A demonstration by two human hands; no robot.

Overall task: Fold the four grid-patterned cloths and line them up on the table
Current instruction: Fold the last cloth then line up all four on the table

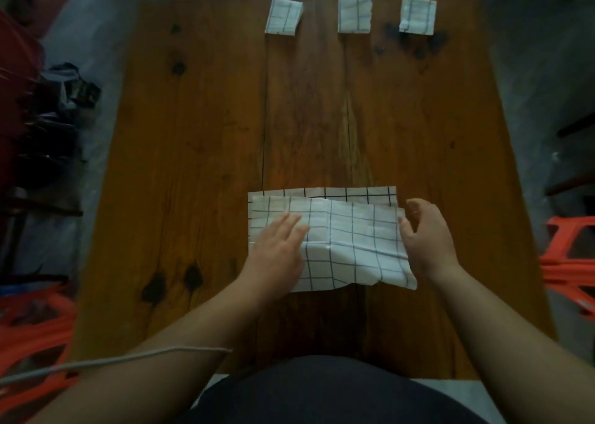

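Observation:
A white cloth with a black grid (351, 240) lies folded once near the table's front edge, its far layer showing beyond the top layer. My left hand (280, 246) rests flat on its left part with straight fingers. My right hand (425, 237) is at the cloth's right edge, fingers curled around that edge. Three small folded grid cloths sit in a row along the far edge: one at the left (284, 15), one in the middle (354, 10) and one at the right (418, 14).
The wooden table (199, 153) has dark knots and long cracks. Orange plastic stools stand at the left (29, 323) and right (570, 262). Dark clutter (61, 101) lies on the floor at the left. A grey cord (112, 359) crosses my left forearm.

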